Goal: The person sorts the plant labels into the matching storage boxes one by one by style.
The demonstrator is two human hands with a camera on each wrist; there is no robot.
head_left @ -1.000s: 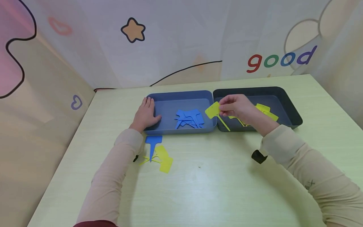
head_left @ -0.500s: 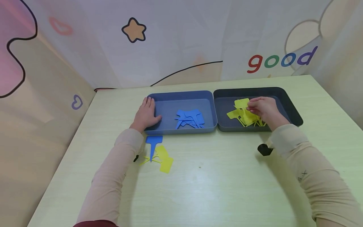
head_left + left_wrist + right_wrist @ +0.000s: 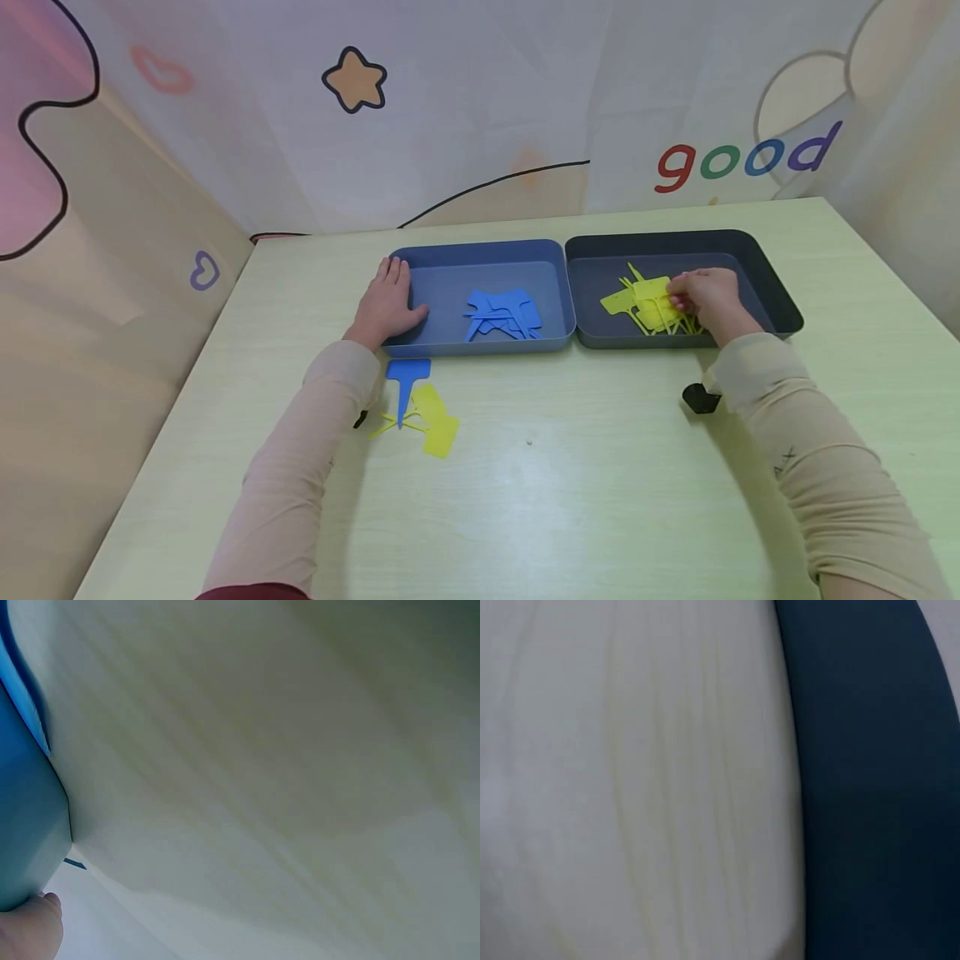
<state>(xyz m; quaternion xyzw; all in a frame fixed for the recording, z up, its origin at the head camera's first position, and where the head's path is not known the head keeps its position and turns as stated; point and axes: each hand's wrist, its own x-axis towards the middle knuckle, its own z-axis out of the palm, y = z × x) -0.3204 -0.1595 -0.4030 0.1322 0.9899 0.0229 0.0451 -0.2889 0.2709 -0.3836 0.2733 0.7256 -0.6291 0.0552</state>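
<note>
My right hand (image 3: 708,298) is inside the dark tray (image 3: 761,287), its thumb and fingertips pinching the edge of a yellow T-shaped plant label (image 3: 651,289). Beneath and around that label lies a heap of similar yellow labels (image 3: 618,302). The left hand (image 3: 384,307) rests with extended fingers over the left end of the blue tray (image 3: 442,279), thumb inside the rim. Several blue plant labels (image 3: 502,312) lie piled in this tray. Part of a finger (image 3: 34,926) shows against the tray's wall in the left wrist view; the right wrist view holds no hand.
In front of the blue tray, one blue label (image 3: 406,375) overlaps the stems of two yellow labels (image 3: 440,436) on the pale wooden table (image 3: 570,500). Both trays stand side by side, ends touching. A printed curtain (image 3: 480,108) hangs behind the table.
My right hand has carried the yellow label rightward from above where the trays meet, then down onto the yellow heap in the dark tray. The left hand has stayed put.
</note>
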